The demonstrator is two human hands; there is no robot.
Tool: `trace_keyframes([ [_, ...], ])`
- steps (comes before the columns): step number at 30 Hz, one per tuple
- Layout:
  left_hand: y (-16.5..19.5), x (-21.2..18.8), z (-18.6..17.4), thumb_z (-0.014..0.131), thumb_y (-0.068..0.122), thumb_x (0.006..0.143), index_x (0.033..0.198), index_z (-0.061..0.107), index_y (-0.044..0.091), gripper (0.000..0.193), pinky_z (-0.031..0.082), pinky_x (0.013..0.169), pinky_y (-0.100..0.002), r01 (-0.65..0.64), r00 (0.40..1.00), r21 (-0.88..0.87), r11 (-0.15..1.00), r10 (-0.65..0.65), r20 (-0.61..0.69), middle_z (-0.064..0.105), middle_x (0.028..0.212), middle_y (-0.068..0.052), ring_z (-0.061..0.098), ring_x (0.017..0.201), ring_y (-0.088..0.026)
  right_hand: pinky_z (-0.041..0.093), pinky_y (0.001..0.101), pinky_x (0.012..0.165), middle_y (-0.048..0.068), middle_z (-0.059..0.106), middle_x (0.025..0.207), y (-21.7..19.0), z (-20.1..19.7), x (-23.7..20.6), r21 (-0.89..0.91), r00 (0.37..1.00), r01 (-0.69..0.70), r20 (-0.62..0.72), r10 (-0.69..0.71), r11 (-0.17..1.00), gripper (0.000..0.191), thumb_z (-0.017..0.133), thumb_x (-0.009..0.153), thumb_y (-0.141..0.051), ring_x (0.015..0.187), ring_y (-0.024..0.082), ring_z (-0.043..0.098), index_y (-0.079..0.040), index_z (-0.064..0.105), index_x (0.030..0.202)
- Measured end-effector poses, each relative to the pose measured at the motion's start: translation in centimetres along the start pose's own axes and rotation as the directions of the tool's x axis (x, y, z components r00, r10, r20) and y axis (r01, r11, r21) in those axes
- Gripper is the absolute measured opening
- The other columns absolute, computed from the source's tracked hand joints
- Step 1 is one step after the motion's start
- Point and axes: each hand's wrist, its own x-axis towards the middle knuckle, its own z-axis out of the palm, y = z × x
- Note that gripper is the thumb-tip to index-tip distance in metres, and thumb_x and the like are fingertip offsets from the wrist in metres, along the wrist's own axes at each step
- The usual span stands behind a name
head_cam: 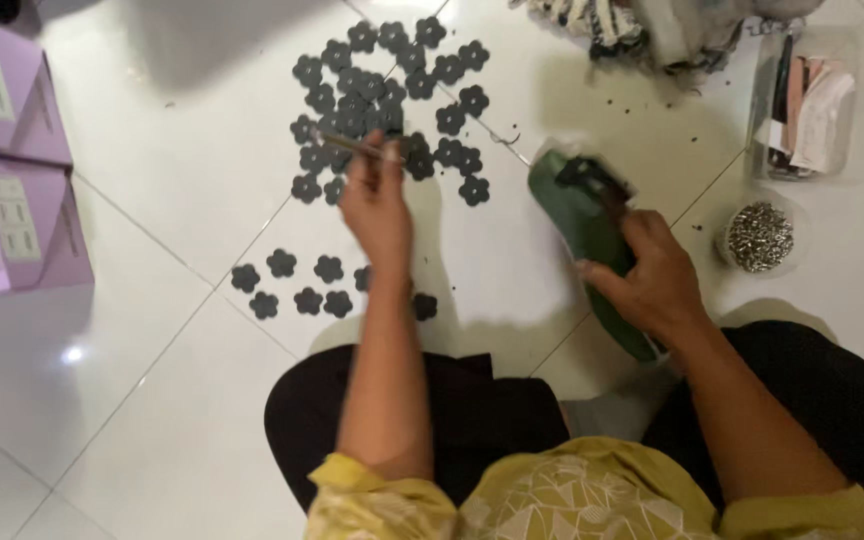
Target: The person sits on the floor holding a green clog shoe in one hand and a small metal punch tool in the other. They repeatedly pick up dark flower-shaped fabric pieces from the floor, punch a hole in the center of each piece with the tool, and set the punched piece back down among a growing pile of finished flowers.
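1. Person sits on white glossy tiled floor [172, 200], legs apart, hands working in front.
2. Left hand [377, 205] is pinched together on thin metal tweezers [357, 146], tips pointing left into the big pile of dark grey flower-shaped cutouts [382, 90].
3. Right hand [652, 280] is clamped around a green handheld press tool [582, 215], lying right of the pile with its black head toward it.
4. A row of loose dark flower cutouts [292, 285] lies below the pile, near the left wrist.
5. Round clear dish of small silver metal bits [760, 236] sits right of the tool; clear plastic box [802, 100] above it; purple cardboard boxes [7, 160] far left of the pile.
6. Step, as judged: picking one flower from the pile; that calls for a clean grip on a single piece.
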Motion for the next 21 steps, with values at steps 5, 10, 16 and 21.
trace_keyframes([
  [5,3.7,0.9,-9.4,0.066,0.018,0.098,0.125,0.071,0.005,0.030,0.055,0.076,-0.026,0.086,0.973,0.351,0.932,-0.155,0.172,0.077,0.100,-0.004,0.069,0.086,-0.010,0.052,0.0450,0.091,0.016,0.059,0.130,0.8,1.8,0.9,-0.128,0.957,0.188,0.245,-0.152,0.974,0.087,0.080,0.069,-0.055,0.111,0.036,0.063,-0.007,0.059,0.139],
  [10,0.5,0.4,-12.3,0.057,0.019,0.106,0.118,0.061,0.004,0.020,0.053,0.074,-0.028,0.352,0.936,0.007,0.936,-0.352,0.009,0.067,0.098,-0.003,0.064,0.086,-0.011,0.052,0.0466,0.090,0.021,0.056,0.134,-1.6,5.0,3.6,-0.017,0.987,0.128,0.101,-0.125,0.992,0.087,0.077,0.076,-0.055,0.114,0.039,0.061,-0.004,0.056,0.143],
  [16,-0.6,3.5,-11.6,0.053,0.018,0.104,0.123,0.064,0.008,0.025,0.054,0.075,-0.024,0.343,0.929,0.021,0.939,-0.336,-0.153,0.070,0.099,0.001,0.066,0.088,-0.007,0.053,0.0469,0.091,0.023,0.059,0.133,-2.2,6.5,2.1,-0.118,0.952,0.282,-0.091,-0.293,0.952,0.085,0.079,0.078,-0.050,0.115,0.041,0.062,0.000,0.057,0.143],
  [21,0.3,4.2,-10.8,0.061,0.018,0.102,0.130,0.067,0.007,0.031,0.053,0.075,-0.026,0.228,0.952,0.058,0.972,-0.210,-0.222,0.072,0.097,-0.001,0.066,0.088,-0.007,0.047,0.0525,0.101,0.022,0.062,0.126,0.8,7.6,0.5,-0.114,0.988,0.106,-0.102,-0.118,0.988,0.073,0.080,0.084,-0.045,0.118,0.043,0.060,0.001,0.061,0.137],
])
